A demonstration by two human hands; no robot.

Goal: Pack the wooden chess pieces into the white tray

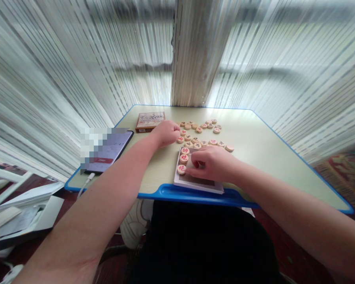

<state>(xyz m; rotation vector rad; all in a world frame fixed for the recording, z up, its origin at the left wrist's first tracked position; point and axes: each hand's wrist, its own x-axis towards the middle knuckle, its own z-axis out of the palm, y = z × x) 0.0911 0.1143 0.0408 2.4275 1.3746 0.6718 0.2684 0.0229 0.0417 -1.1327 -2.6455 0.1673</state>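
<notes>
The right hand (210, 163), loosely parted, has a fingertip at a red-lettered piece (181, 169) in the tray (197, 187), whose rim likely keeps the row straight. The left hand (167, 133) bunches beside loose pieces (180, 139) on the table (263, 157); whether it holds anything, I cannot tell.

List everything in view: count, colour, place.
Table: one, pale, blue edge, centre
Loose pieces: about twenty, pale, table middle
Tray: one, whitish, near edge
Tray pieces: at least three, pale, tray's left
Printed box: one, brown, table's far left
Screen device: one, dark edge, table left
Cable: one, white, left
Curtains: count unclear, whitish, background
Open box: one, white, lower left
Patterned fabric: one, reddish, right
Shoe: one, white, under table
Lap: one, black, bottom centre
Left hand: one, bare, by pieces
Right hand: one, bare, over tray
</notes>
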